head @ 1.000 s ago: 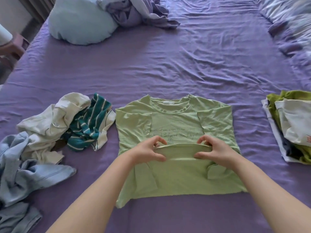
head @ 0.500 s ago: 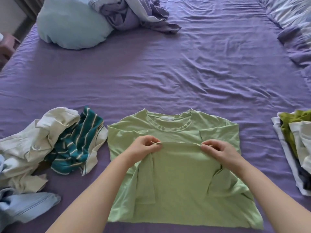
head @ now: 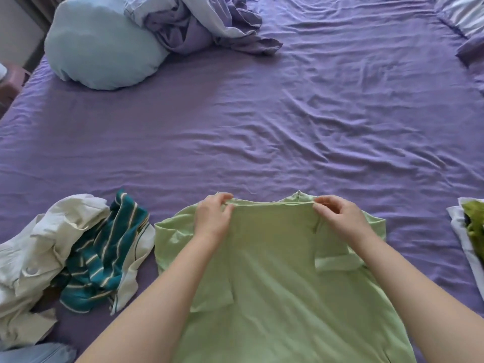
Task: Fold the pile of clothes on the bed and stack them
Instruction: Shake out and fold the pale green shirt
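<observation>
A light green T-shirt (head: 272, 271) lies on the purple bed sheet (head: 262, 132), its sleeves folded in. Its lower part is doubled up over the top, so the folded edge reaches the collar. My left hand (head: 213, 218) pinches the left end of that edge. My right hand (head: 337, 218) pinches the right end. A loose pile lies to the left: a cream garment (head: 44, 252), a teal striped garment (head: 104, 258) and a light blue piece (head: 36, 353). Folded clothes (head: 468, 231) are stacked at the right edge.
A pale blue pillow (head: 102, 48) and a crumpled lilac duvet (head: 199, 24) lie at the far left of the bed. Striped bedding (head: 463, 14) sits in the far right corner. The bed's left edge runs past a pink object (head: 13, 79).
Both hands have carried the shirt's folded edge away from me, from mid-chest up to the collar. The printed text and the neckline are now covered. The camera has tilted towards the far side.
</observation>
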